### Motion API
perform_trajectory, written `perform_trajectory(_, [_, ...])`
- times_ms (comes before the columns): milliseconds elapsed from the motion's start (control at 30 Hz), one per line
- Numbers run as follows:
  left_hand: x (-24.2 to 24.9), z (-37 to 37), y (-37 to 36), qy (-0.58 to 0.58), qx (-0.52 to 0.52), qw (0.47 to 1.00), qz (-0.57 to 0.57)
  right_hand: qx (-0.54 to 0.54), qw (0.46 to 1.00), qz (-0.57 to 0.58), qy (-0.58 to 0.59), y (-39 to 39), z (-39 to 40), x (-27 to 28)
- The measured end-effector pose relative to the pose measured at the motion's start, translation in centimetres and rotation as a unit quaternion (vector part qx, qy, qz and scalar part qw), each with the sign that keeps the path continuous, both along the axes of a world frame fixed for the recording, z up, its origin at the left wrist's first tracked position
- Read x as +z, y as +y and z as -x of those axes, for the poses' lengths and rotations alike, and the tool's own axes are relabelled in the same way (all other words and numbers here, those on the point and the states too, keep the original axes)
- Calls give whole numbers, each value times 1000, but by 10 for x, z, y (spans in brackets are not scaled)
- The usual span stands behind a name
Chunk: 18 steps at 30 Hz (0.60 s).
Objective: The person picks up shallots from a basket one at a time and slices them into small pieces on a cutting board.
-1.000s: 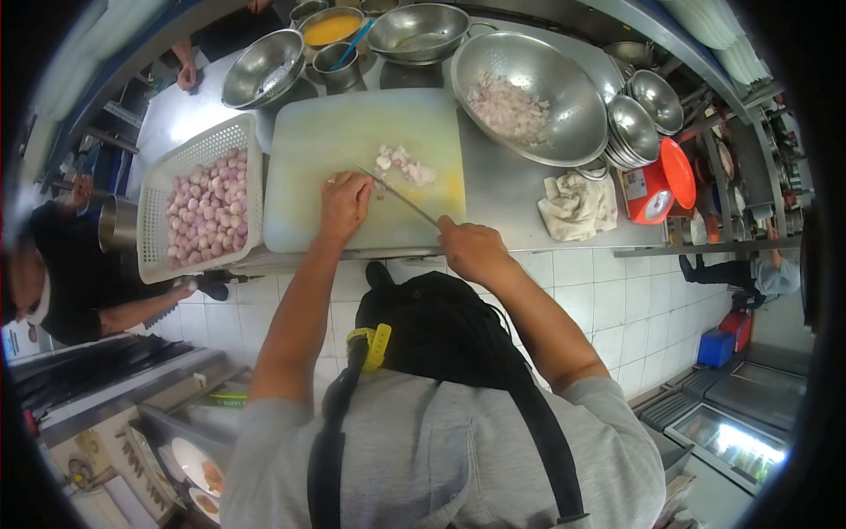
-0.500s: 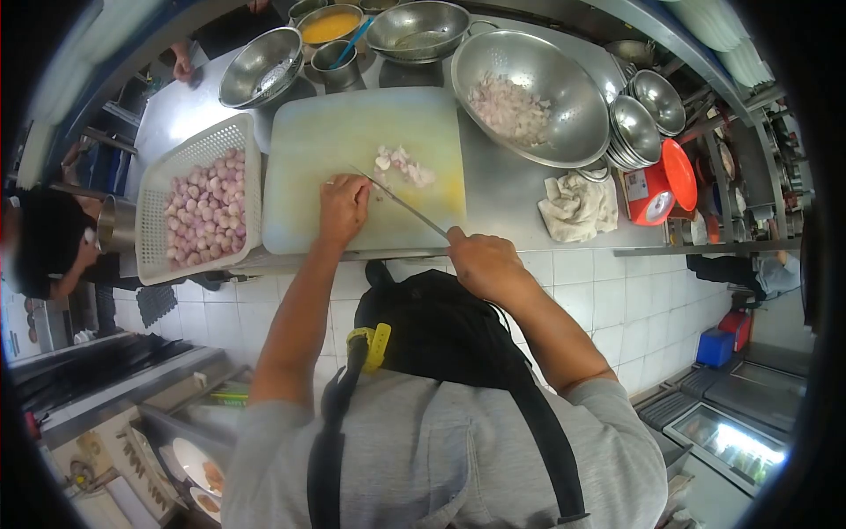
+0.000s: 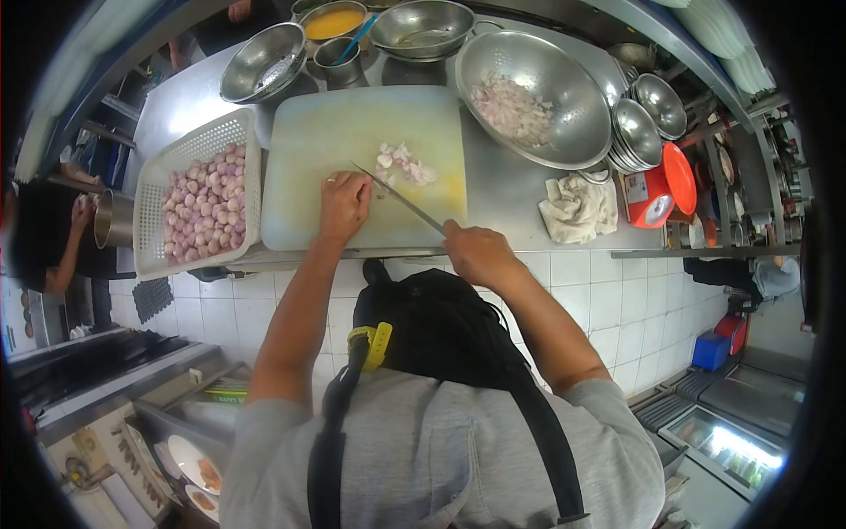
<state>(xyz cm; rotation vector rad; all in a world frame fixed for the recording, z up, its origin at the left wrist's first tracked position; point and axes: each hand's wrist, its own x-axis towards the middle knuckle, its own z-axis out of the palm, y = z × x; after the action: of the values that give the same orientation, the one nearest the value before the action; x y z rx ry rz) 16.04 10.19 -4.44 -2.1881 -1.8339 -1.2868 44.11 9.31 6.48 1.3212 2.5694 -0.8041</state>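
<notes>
My right hand [image 3: 478, 253] grips the handle of a kitchen knife [image 3: 409, 205] at the near edge of a pale cutting board [image 3: 304, 176]. The blade slants up and left over the board, its tip close to the fingers of my left hand [image 3: 345, 204]. Those fingers are curled down on the board, and whatever they hold is hidden beneath them. Just beyond the blade lies a small pile of cut shallots [image 3: 405, 164]. Left of the board, a white plastic basket [image 3: 146, 212] holds many peeled whole shallots [image 3: 204, 207].
A large steel colander [image 3: 573, 97] with chopped shallots stands right of the board. Near it are a crumpled cloth [image 3: 579, 208], a red scale [image 3: 648, 198] and stacked bowls [image 3: 634, 132]. Metal bowls [image 3: 263, 66] line the back. Another person [image 3: 57, 234] stands at left with a pot [image 3: 115, 219].
The view has shifted slightly. My left hand stays curled at the same spot on the board, and the knife remains beside it. The person at left has changed arm position.
</notes>
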Motion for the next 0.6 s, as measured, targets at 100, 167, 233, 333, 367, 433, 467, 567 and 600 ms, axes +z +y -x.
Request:
perform_trajectory(100, [-2,0,0,-1,4,1000,1,-1,1000,-6,6,4,7,0])
perform_trajectory(167, [-3,0,0,0,4,1000,2,-2,1000,-4,-12,-1,2,14])
perform_trajectory(233, [-3,-1,0,4,6,1000,-10,-1,1000,-3,-24,-8,-6,28])
perform_trajectory(333, [-2,-2,-2,7,7,1000,-7,1,1000,-8,-26,-13,-15,33])
perform_trajectory(367, [-1,-1,-1,8,6,1000,-3,4,1000,-12,-27,-13,-16,31])
perform_trajectory(433, [-1,-1,-1,7,5,1000,-4,6,999,-19,-25,-13,-16,29])
perform_trajectory(467, [-2,-1,0,6,4,1000,-5,6,999,-21,-24,-12,-16,29])
perform_trajectory(567, [-3,-1,-1,11,5,1000,1,8,1000,-14,-21,-7,-13,25])
perform_trajectory(600, [-1,-1,-1,16,5,1000,-4,10,1000,-10,-20,-4,-12,22])
